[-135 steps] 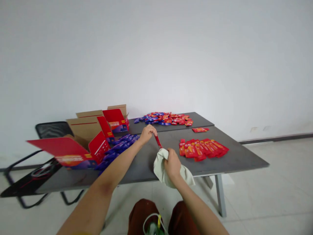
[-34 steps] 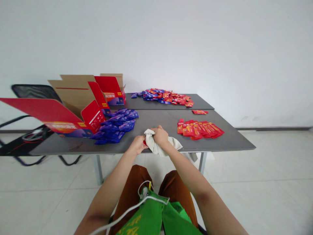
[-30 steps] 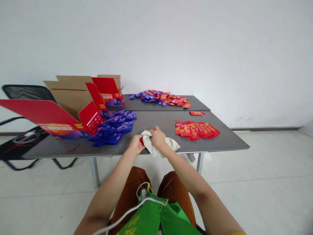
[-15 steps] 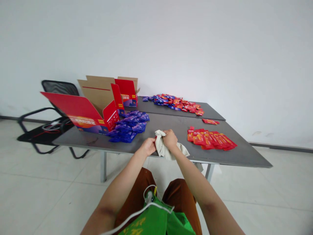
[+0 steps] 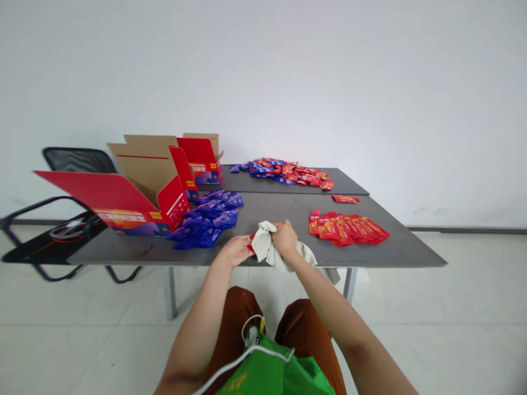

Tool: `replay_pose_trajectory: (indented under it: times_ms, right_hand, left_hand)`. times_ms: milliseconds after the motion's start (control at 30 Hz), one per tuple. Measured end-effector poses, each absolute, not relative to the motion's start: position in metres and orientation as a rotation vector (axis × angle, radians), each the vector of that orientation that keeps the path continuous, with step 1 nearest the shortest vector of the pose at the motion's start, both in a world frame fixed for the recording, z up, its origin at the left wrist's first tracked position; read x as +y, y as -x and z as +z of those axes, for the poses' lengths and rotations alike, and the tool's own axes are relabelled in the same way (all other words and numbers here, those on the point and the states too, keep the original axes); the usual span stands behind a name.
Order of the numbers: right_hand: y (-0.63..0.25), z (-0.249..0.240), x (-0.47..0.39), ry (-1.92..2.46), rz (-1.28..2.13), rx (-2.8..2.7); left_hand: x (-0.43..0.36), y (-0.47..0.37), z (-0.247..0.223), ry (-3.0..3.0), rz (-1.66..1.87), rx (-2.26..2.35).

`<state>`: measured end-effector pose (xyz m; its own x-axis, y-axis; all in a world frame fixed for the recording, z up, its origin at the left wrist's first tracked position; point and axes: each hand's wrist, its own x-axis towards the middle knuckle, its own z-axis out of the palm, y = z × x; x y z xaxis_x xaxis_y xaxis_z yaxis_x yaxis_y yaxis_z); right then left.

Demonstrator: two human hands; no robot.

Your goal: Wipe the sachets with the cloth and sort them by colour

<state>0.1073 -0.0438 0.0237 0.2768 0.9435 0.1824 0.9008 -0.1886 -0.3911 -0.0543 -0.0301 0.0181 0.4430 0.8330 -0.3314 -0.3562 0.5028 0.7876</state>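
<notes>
Near the table's front edge, my right hand (image 5: 284,239) is closed on a crumpled cream cloth (image 5: 307,254), whose loose end hangs toward me. My left hand (image 5: 235,250) pinches a small red packet (image 5: 251,241), mostly hidden by the cloth pressed over it. To the left of my hands lies a pile of blue packets (image 5: 209,219). On the right, several red packets (image 5: 348,227) lie overlapping in a row, with one more red packet (image 5: 346,199) behind them.
Open red cardboard boxes (image 5: 135,211) stand on the left of the dark grey table (image 5: 275,206). A mixed heap of blue and red packets (image 5: 284,173) lies at the back, before the white wall. A black mesh chair (image 5: 80,160) is beyond the left edge.
My left hand has shifted left a little, and more of the red packet shows beside the cloth. The head view has turned slightly. My right hand keeps its hold on the cloth.
</notes>
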Motion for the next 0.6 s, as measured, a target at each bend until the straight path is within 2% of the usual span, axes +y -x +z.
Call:
replay_pose_trajectory:
  times_ms: [67,167,267,333,467,533,600]
  right_hand:
    - [-0.110,0.024,-0.042,2.236,0.102,-1.625]
    - [-0.103,0.023,-0.048,2.247,0.055,-1.654]
    - [-0.086,0.017,-0.062,2.177,-0.093,-1.799]
    - [-0.077,0.011,-0.071,2.136,-0.183,-1.830]
    - [-0.074,0.004,-0.073,2.138,-0.184,-1.819]
    - [-0.076,0.006,-0.070,2.144,-0.145,-1.827]
    - [-0.079,0.010,-0.068,2.138,-0.089,-1.874]
  left_hand:
    - [-0.037,0.070,0.031,-0.819,0.894,0.868]
    - [-0.040,0.080,0.061,-1.004,1.191,1.015]
    - [-0.038,0.065,0.093,-1.344,1.506,1.171]
    - [-0.034,0.042,0.112,-1.655,1.585,1.340]
    - [-0.022,-0.026,0.133,-2.227,1.325,1.753]
    - [-0.017,-0.068,0.132,-2.517,1.085,1.713]
    - [-0.016,-0.108,0.122,-2.796,0.859,1.481]
